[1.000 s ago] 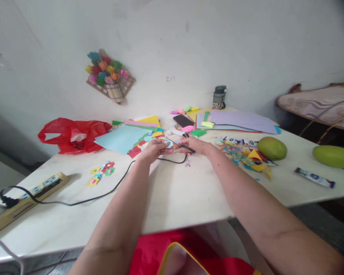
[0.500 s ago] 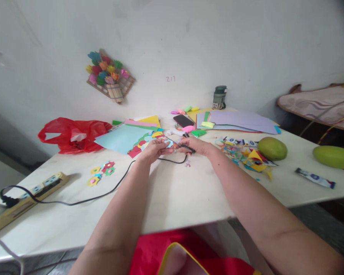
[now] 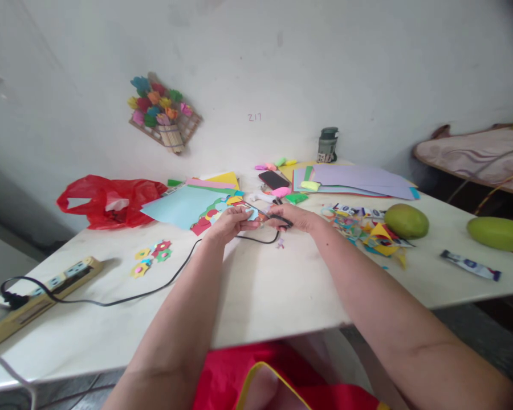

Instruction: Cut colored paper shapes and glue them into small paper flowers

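Between the thumb and fingers of my left hand (image 3: 231,224) is a small piece of light blue paper (image 3: 253,214). My right hand (image 3: 294,218) grips the black handles of a pair of scissors (image 3: 277,219), whose blades point left at the paper. Just beyond my hands lies a row of coloured paper cut-outs (image 3: 214,212) in red, green and yellow. A purple paper scrap (image 3: 280,243) rests on the table below the scissors. Off to the left sit several paper flowers (image 3: 162,250) with round coloured centres.
A black cable (image 3: 154,291) runs from a power strip (image 3: 74,273) toward my hands. At right are paper scraps (image 3: 359,232), green mangoes (image 3: 406,221) and a glue tube (image 3: 470,266). Behind stand a phone (image 3: 274,180), paper sheets (image 3: 359,179), a dark bottle (image 3: 327,145) and a red plastic bag (image 3: 106,196).
Hardly anything differs. Both hands stay in place with the paper and the scissors, with only a very slight shift at the scissors.
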Action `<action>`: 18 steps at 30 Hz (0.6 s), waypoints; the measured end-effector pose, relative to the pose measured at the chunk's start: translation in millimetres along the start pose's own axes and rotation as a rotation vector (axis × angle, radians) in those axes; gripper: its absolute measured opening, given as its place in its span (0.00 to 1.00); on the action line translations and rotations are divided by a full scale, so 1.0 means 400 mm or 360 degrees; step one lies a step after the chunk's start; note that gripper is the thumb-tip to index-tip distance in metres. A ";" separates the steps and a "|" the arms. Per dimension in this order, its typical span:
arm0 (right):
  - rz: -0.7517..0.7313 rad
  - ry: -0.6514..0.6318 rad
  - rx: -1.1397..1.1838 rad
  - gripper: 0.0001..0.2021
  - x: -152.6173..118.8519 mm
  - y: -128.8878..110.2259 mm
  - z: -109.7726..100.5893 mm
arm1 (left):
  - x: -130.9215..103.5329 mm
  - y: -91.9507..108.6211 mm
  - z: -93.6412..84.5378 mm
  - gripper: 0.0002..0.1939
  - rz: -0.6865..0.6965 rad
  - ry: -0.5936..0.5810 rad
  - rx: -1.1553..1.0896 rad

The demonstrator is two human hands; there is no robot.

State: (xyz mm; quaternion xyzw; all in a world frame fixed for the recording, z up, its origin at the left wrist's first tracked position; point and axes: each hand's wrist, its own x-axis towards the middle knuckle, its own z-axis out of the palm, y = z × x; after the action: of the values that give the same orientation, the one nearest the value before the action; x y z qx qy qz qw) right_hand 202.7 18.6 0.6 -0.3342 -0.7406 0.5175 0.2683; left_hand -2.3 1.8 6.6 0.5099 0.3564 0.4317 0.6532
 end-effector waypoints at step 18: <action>0.0026 -0.0040 0.0123 0.13 0.007 0.009 -0.005 | -0.005 0.006 0.004 0.04 -0.0015 0.0014 0.0010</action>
State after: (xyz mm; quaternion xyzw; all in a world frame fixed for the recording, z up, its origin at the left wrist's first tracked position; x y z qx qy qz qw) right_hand 203.2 23.0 -2.1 -0.3232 -0.7206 0.5520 0.2674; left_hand -1.9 -0.3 9.2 0.5084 0.3630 0.4296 0.6521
